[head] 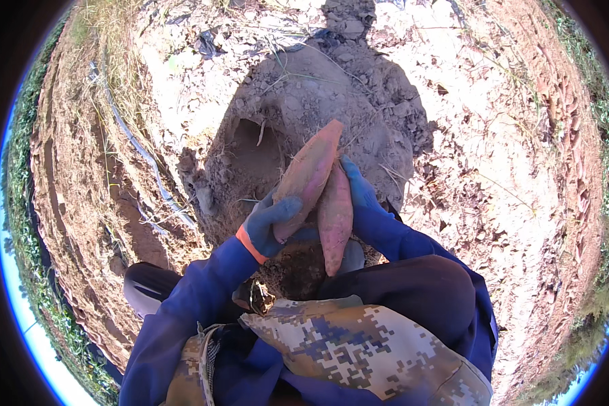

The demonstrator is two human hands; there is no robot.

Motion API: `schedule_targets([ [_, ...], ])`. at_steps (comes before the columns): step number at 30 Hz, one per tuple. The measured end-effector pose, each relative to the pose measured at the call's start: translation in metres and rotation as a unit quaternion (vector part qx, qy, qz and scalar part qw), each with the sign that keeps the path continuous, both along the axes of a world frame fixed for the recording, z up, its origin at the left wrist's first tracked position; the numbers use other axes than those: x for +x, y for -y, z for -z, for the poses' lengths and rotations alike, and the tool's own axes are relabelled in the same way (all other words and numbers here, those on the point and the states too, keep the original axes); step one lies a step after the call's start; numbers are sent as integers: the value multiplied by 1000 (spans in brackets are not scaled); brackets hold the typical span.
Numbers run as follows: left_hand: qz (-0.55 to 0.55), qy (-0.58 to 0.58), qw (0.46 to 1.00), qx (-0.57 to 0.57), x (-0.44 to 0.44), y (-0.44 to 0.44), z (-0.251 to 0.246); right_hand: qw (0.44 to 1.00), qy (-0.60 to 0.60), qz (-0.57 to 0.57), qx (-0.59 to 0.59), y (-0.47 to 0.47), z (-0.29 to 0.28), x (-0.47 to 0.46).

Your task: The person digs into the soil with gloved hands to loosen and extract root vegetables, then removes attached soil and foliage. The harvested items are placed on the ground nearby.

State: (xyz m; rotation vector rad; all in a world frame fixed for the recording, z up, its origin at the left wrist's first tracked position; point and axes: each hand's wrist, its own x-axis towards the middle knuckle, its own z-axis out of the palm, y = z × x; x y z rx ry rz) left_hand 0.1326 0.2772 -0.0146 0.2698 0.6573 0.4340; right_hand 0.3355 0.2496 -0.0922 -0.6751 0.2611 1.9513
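Two sweet potatoes, dusted with soil, are held side by side above the dug earth. My left hand (269,221), in a blue-grey work glove with an orange cuff, grips the larger sweet potato (308,180) near its lower end, thumb on top. My right hand (360,188), in a similar glove, wraps the outer side of the smaller, pinker sweet potato (335,213). The upper parts of the two roots touch. Most of my right fingers are hidden behind them. A hole (254,147) opens in the soil just beyond my left hand.
A pale drip hose (132,137) runs along the ground at the left. Scraps of dark plastic film (209,44) and dry stalks lie on the loose soil (487,167). My bent knee (421,284) and a camouflage cloth (365,345) are close below my hands.
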Motion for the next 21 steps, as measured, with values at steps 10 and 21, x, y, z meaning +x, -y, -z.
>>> schedule_targets([
  [10, -100, 90, 981, -142, 15, 5, 27, 999, 6, -38, -27, 29, -12, -6],
  [21, 128, -297, 888, 325, 9, -22, 23, 996, -20, 82, 1, 22, -13, 5],
])
